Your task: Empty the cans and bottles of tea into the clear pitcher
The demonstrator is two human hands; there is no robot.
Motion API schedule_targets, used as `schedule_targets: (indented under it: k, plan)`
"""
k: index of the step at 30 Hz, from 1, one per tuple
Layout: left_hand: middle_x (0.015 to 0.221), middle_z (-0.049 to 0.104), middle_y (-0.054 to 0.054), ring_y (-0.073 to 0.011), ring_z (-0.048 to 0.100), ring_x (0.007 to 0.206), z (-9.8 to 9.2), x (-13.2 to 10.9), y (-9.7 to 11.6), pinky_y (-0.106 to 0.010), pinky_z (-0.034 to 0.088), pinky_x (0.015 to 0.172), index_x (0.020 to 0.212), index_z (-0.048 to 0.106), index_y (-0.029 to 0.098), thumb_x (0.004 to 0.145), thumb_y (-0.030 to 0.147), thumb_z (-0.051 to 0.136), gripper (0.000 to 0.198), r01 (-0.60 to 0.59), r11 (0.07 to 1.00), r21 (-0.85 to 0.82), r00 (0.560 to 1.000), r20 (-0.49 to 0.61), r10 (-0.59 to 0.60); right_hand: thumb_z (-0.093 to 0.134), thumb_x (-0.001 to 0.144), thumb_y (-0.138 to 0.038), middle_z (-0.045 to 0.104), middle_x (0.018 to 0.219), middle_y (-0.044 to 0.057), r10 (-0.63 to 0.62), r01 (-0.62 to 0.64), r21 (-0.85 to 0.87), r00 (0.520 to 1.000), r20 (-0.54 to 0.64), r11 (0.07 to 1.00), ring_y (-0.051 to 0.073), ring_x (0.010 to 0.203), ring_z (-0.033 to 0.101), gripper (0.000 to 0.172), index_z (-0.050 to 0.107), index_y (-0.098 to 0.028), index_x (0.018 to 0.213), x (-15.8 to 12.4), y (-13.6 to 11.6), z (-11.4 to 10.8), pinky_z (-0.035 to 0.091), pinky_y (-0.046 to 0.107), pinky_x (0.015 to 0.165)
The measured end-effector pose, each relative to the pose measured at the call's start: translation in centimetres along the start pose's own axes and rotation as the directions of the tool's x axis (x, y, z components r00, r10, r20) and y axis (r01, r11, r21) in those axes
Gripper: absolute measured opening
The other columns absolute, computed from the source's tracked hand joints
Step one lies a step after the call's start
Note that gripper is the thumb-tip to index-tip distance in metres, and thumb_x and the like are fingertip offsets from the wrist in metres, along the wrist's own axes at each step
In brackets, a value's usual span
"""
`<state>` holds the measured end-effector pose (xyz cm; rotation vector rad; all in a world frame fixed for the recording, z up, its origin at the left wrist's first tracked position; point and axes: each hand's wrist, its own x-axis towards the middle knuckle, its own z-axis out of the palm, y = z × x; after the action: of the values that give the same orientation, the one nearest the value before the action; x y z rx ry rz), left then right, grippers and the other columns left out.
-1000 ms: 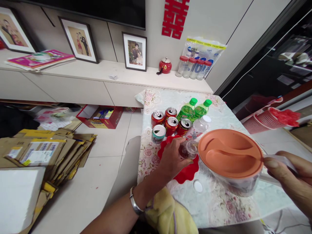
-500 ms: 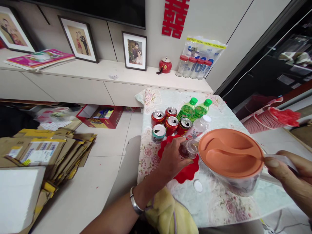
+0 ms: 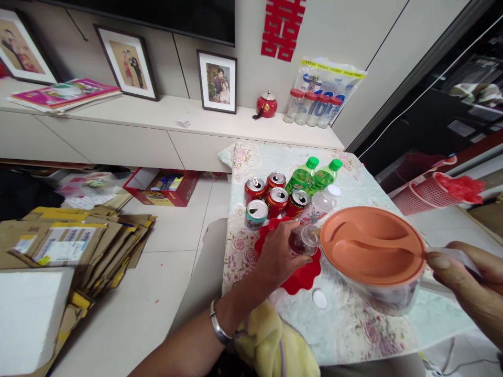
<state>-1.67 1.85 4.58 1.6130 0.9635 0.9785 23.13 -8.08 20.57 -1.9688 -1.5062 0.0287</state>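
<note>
My left hand (image 3: 277, 251) is closed around a small clear plastic bottle (image 3: 305, 239) with dark reddish contents, over a red scalloped plate (image 3: 301, 277). The bottle's open mouth leans toward the edge of a clear pitcher (image 3: 387, 298) with an orange lid (image 3: 373, 243). At the far right my right hand (image 3: 463, 283) grips the pitcher's pale handle and holds it tilted to the left. A round white cap (image 3: 319, 299) lies on the tablecloth just below the plate. Whether liquid is flowing at the bottle's mouth is hard to make out.
Several opened drink cans (image 3: 276, 201), two green bottles (image 3: 302, 178) and a clear bottle with a white cap (image 3: 322, 204) stand behind the plate. A yellow cloth (image 3: 275, 340) covers my lap. Flattened cardboard (image 3: 70, 241) is piled on the floor at left; a pink basket (image 3: 416, 196) stands right.
</note>
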Motion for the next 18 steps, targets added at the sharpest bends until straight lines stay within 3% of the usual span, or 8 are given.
schedule_targets:
  k: [4,11,18]
  plan:
    - [0.134,0.067,-0.007,-0.0343,0.064,0.130,0.0,0.0,0.0,-0.056,0.049,0.115,0.130,0.058,0.027,0.070,0.026,0.090,0.068,0.009,1.000,-0.010,1.000,0.010,-0.009,0.072,0.073,-0.065,0.053,0.055,0.000,-0.016,0.016,0.003,1.000,0.007,1.000,0.010,0.047,0.047,0.044,0.072,-0.023,0.062,0.0,0.4,-0.1,0.034,0.018,0.040]
    - [0.134,0.067,-0.008,-0.0343,0.064,0.128,-0.1,-0.1,0.1,-0.055,0.050,0.113,0.131,0.058,0.025,0.072,0.026,0.088,0.067,0.004,1.000,-0.006,1.000,0.004,-0.004,0.070,0.080,-0.067,0.057,0.063,0.001,0.040,-0.041,0.021,0.999,0.028,0.999,0.014,0.058,0.055,0.040,0.072,-0.028,0.070,-0.7,1.0,0.0,0.045,0.021,0.050]
    - [0.132,0.068,-0.006,-0.0346,0.065,0.128,-0.2,-0.1,0.1,-0.055,0.051,0.112,0.129,0.059,0.027,0.071,0.029,0.088,0.065,0.011,1.000,-0.003,1.000,0.000,-0.011,0.067,0.082,-0.069,0.051,0.061,0.001,0.054,-0.055,0.025,0.998,0.038,0.998,0.015,0.057,0.052,0.040,0.069,-0.030,0.070,-1.0,0.5,0.0,0.037,0.024,0.046]
